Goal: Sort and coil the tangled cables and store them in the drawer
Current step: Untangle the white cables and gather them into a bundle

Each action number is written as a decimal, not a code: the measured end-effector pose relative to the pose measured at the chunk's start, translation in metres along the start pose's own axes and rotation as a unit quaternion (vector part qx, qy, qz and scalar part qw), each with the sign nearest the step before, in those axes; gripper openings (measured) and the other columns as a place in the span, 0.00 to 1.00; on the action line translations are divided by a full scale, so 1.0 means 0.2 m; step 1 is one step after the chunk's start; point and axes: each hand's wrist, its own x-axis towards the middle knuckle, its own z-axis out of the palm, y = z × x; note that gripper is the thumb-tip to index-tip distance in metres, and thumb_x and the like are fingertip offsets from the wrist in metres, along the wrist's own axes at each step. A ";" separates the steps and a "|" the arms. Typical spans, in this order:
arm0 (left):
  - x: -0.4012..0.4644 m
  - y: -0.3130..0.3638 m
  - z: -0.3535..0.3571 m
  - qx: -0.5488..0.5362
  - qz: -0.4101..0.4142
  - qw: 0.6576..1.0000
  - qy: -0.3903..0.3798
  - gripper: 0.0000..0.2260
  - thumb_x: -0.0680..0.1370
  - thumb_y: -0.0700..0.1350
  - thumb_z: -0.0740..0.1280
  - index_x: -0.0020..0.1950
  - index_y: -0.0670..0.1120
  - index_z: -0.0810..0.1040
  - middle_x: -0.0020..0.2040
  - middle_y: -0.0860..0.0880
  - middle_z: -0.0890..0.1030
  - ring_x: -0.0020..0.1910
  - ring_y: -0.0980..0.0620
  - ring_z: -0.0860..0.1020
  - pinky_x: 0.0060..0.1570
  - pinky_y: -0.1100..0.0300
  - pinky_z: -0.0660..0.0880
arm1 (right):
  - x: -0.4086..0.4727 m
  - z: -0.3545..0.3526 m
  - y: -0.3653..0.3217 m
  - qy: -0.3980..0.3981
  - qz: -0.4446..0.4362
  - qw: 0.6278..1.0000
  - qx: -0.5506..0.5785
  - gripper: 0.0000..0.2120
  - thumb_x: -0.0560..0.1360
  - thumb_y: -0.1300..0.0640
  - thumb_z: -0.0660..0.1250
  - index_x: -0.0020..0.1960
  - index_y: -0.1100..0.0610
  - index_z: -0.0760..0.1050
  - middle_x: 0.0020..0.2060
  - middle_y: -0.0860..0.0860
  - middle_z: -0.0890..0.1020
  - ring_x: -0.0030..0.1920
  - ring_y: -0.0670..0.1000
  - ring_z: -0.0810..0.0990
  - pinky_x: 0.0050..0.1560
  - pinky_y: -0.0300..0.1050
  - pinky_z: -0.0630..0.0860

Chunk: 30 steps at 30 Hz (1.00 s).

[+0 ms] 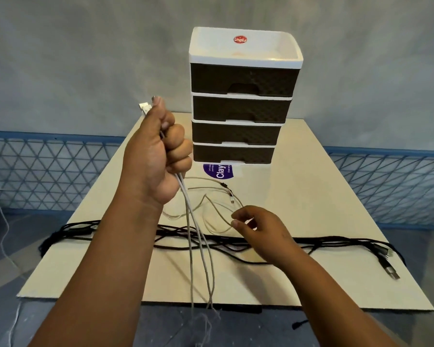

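Head view left hand (158,156): raised, fist gripping white cables (198,236), strands hanging near
Right hand (256,229): pinching a white strand over black cables (236,240)
Drawer unit (241,101): far, drawers closed

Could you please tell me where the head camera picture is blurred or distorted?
In the head view, wide-angle distortion makes the white-framed brown drawer tower taper downward; the right hand looks slightly motion-blurred; the frayed white cable ends are soft.
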 end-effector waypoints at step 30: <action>0.55 -0.17 -0.18 -0.037 -0.358 0.928 -0.098 0.21 0.75 0.60 0.62 0.29 0.46 0.78 0.21 0.55 0.58 0.23 0.59 0.49 0.21 0.70 0.47 | 0.51 -0.35 -0.75 -0.089 -0.277 0.924 0.247 0.10 0.79 0.60 0.61 0.51 0.60 0.80 0.32 0.54 0.73 0.29 0.51 0.68 0.33 0.37 0.70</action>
